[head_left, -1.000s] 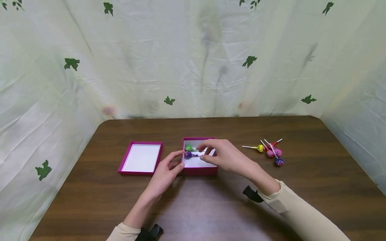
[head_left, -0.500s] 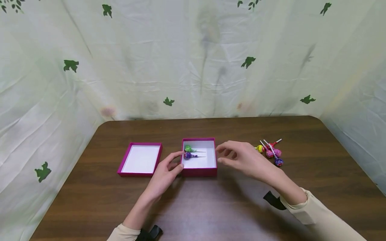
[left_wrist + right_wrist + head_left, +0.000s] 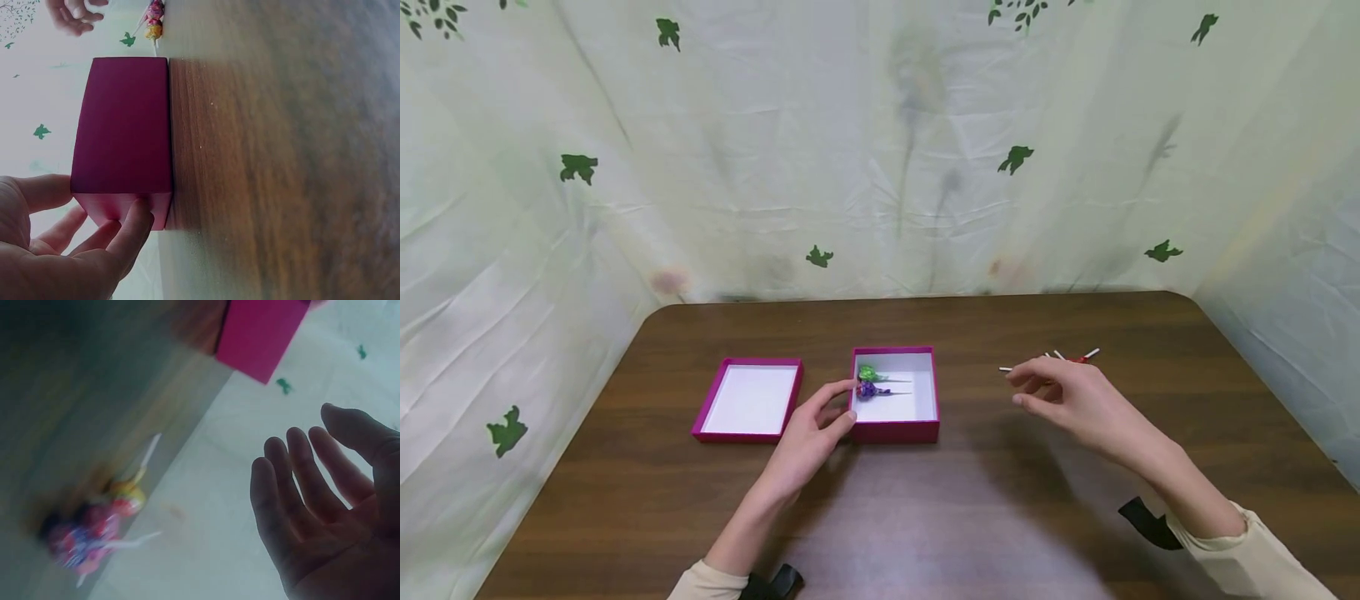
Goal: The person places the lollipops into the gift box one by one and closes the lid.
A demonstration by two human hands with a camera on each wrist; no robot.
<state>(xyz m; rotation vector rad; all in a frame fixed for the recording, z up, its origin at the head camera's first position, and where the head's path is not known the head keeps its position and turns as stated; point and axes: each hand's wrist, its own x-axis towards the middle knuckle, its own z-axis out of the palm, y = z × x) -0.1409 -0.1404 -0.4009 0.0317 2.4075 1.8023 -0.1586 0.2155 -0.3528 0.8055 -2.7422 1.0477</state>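
My left hand (image 3: pixel 808 429) rests its fingertips against the left wall and rim of a magenta box (image 3: pixel 895 432). In the left wrist view its slightly bent fingers (image 3: pixel 132 232) touch the box's outer side. Inside the white-lined box, a green lollipop (image 3: pixel 868 373) and a purple lollipop (image 3: pixel 867 390) lie along the left side, sticks pointing right. My right hand (image 3: pixel 1075 404) is over the table at the right, holding nothing, its fingers relaxed and apart. It hides most of a lollipop pile in the head view; the right wrist view shows a yellow lollipop (image 3: pixel 127 495) and pink-purple lollipops (image 3: pixel 78 540), blurred.
The box's shallow lid (image 3: pixel 752 396), magenta with a white inside, lies to the left of the box. A brown wooden table (image 3: pixel 910 517) carries everything. Behind it hangs a pale curtain (image 3: pixel 850 150) with green leaf prints.
My right hand has moved from over the open box, away to the right, to the lollipop pile. My left hand has stayed at the box. Both lollipops in the box lie as before.
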